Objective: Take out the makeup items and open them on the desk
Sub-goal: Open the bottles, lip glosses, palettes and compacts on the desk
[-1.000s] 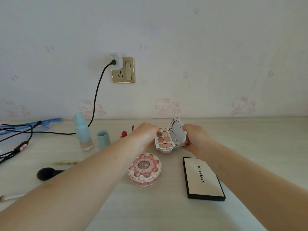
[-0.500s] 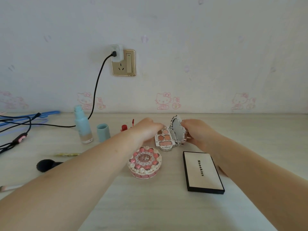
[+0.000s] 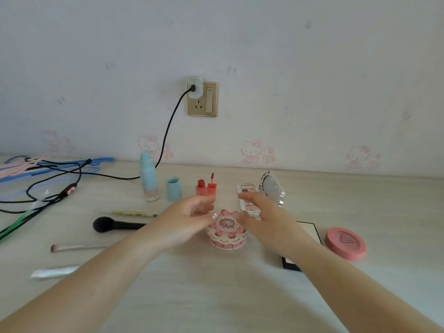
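Observation:
A small white eyeshadow palette [image 3: 249, 191] lies open on the desk, its mirror lid [image 3: 271, 186] standing up. In front of it sits a round pink cake-shaped compact [image 3: 227, 233], closed. My left hand [image 3: 186, 218] and my right hand [image 3: 262, 212] hover on either side of that compact, fingers loosely spread, holding nothing. My right forearm covers most of a flat black-edged palette [image 3: 310, 230]. A closed pink round compact [image 3: 345, 242] lies at the right. An opened red lip gloss [image 3: 206, 187] stands behind my left hand.
A light blue bottle [image 3: 148, 179] and its cap [image 3: 173, 189] stand at the back. A black brush [image 3: 113, 224], a thin brush [image 3: 74, 248], a yellow pencil [image 3: 129, 213] and a silver tube [image 3: 54, 271] lie left. Black cables [image 3: 48, 186] and hangers [image 3: 60, 164] fill the far left.
Both hands let go of the small palette, which now rests open on the desk, and drew back toward the cake-shaped compact. The camera view shifted, showing the pink round compact.

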Available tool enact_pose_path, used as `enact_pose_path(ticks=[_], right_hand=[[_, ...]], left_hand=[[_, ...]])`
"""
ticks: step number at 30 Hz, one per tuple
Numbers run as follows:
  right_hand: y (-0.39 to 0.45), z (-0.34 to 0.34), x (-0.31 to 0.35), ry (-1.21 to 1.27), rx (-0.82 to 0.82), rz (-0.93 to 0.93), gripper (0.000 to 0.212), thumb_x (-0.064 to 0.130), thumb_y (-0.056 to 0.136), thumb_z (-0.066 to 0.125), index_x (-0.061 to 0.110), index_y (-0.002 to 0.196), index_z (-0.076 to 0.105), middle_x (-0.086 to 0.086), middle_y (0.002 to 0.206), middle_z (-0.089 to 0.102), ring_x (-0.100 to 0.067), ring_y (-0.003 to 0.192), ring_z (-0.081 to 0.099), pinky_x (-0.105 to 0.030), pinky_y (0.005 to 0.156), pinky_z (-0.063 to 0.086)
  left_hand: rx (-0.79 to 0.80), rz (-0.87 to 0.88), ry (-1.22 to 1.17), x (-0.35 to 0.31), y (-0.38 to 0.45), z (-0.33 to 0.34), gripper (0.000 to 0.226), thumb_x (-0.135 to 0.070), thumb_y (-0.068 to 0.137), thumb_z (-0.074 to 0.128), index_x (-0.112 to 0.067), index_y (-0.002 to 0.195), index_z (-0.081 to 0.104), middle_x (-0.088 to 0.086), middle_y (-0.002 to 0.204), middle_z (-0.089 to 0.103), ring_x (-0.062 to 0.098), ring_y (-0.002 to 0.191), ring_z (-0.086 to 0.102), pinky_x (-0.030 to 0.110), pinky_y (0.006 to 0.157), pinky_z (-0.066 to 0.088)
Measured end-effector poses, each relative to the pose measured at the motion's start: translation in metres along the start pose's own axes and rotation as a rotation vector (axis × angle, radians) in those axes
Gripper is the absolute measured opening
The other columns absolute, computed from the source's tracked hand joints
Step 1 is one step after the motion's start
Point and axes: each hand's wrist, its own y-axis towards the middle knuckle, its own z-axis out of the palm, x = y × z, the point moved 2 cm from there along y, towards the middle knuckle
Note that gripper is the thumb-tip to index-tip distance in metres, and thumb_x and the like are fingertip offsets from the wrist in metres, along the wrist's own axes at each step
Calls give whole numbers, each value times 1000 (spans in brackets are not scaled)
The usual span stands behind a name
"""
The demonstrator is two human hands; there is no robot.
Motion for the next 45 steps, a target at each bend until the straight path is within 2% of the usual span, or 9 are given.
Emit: enact_pose_path(ticks=[6,12,14,18,21,26,30,39,45], right_hand=[[0,26,9,-77,21,61,76,45,79,67,31,143,29,5,147,33,-10,123,44,-23,90,37],[4,47,7,-116,-38,-19,96,37,72,73,28,149,16,-2,148,28,-17,136,35,-32,108,36],[4,49,3,-124,-44,-42,98,37,71,74,28,149,14,-2,147,29,-18,138,31,-30,108,33],[4,46,1,-19,-99,-70,92,34,71,76,32,146,22,2,137,36,-11,127,43,-25,102,40],[0,40,4,268,-121,-79,82,31,74,77,37,141,30,14,128,40,5,115,49,-13,94,43],[-9,33,14,495,-63,-155,69,17,79,74,33,136,37,26,121,48,21,103,52,-2,80,43],[-11,33,15,511,-32,-184,70,23,75,71,32,137,39,13,132,50,12,111,53,-7,88,44],[-10,36,16,408,-104,-270,48,31,84,64,54,118,40,34,117,49,15,115,46,-3,90,37],[-10,36,16,473,-119,-264,34,32,89,61,52,114,49,23,119,55,15,111,50,-2,84,40]], left_hand=[[-76,-28,-124,-3,-14,16,42,-25,93,54,-30,134,46,-3,143,45,8,129,44,23,104,35],[-171,49,-107,-2,-19,24,41,-20,95,50,-25,135,46,-5,141,48,0,120,45,21,103,36],[-192,50,-162,-2,-19,24,38,-19,96,49,-24,134,48,-5,138,50,2,121,46,15,93,40],[-252,34,-340,-2,-18,23,36,-15,97,47,-23,131,53,-7,130,56,-2,107,55,5,76,43],[-261,0,-692,-1,-16,20,30,-19,99,45,-22,126,58,-4,125,63,7,108,62,25,83,52],[65,-172,-1014,-6,-23,29,40,-44,96,43,-17,113,68,11,114,69,26,104,64,49,92,52],[174,-150,-1204,-12,-26,33,46,-42,95,43,-8,117,63,18,115,68,29,103,66,40,84,57],[145,-95,-1287,-17,-28,39,43,-34,94,48,-4,123,58,18,110,68,26,90,70,33,66,58],[130,-118,-1297,-13,-25,41,43,-34,96,46,-4,125,57,19,116,66,29,97,67,38,74,60]])
